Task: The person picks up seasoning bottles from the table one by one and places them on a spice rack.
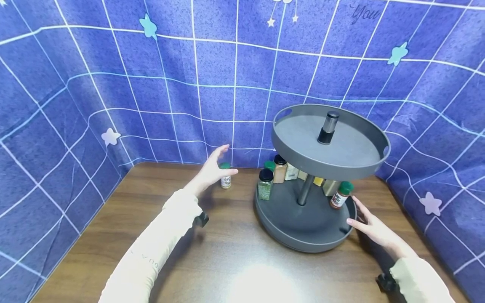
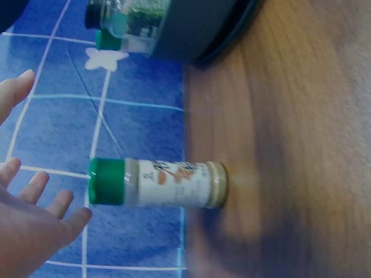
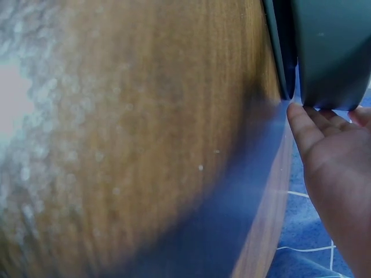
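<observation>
A spice jar (image 1: 225,182) with a green cap and white label stands on the table near the cloth. My left hand (image 1: 210,171) reaches beside it, fingers spread and thumb apart; in the left wrist view a gap separates the fingers from the jar (image 2: 174,184). At the right is a dark grey two-tier turntable (image 1: 295,242). My right hand (image 1: 380,230) is at the right side of its lower tier, and the fingertips touch that wall in the right wrist view. A green-capped jar with a red-brown filling (image 1: 339,195) stands on the tier close by.
Several more spice jars stand along the lower tier's back, including a black-capped one with green herbs (image 1: 265,185). The upper tray (image 1: 352,145) overhangs them, with a post knob (image 1: 329,126) in its middle. A blue gridded cloth (image 1: 170,97) hangs behind the wooden table (image 1: 212,252).
</observation>
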### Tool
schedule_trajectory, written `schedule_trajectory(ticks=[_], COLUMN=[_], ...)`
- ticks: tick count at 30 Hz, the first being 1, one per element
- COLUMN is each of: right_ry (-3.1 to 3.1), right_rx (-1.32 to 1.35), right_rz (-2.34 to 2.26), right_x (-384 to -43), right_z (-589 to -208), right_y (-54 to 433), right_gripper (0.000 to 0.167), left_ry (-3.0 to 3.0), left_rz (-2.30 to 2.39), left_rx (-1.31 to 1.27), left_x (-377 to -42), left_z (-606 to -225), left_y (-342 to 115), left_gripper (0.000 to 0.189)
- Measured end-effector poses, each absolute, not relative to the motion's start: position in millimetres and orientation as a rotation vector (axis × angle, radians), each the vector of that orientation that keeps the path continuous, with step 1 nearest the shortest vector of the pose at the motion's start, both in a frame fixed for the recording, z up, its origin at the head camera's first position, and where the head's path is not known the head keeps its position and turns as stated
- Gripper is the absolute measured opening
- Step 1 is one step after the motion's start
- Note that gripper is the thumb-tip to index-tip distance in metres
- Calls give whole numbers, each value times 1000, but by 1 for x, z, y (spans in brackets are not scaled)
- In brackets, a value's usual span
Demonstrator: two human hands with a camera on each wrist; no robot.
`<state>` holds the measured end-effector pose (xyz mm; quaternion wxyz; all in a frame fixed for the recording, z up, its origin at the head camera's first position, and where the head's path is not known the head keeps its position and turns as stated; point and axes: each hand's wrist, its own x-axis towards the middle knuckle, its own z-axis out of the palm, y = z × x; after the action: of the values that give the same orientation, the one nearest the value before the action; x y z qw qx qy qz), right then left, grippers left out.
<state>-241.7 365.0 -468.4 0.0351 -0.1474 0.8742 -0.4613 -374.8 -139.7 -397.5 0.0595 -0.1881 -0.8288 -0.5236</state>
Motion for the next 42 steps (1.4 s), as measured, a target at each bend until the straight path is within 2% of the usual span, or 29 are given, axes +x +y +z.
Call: schedule_trajectory(ticks=[24,34,42], right_ry=[2680,2680,2690], right_rx=[-437,-441,-434], right_rz=[-1425,-1431,-1420], right_x=[-241,-241,-242], right_z=[-468,-470,-469], right_y=[365,365,366], right_gripper=[80,79,79], left_ry=[-2472,-2436,-2380], left_rz=[-1780,-1769,-1777], left_rx=[-279,-146,-135], left_x=[-387,-386,-386], left_z=[-448,-463,-465], left_y=[-154,-145,-141], left_gripper=[82,60,52])
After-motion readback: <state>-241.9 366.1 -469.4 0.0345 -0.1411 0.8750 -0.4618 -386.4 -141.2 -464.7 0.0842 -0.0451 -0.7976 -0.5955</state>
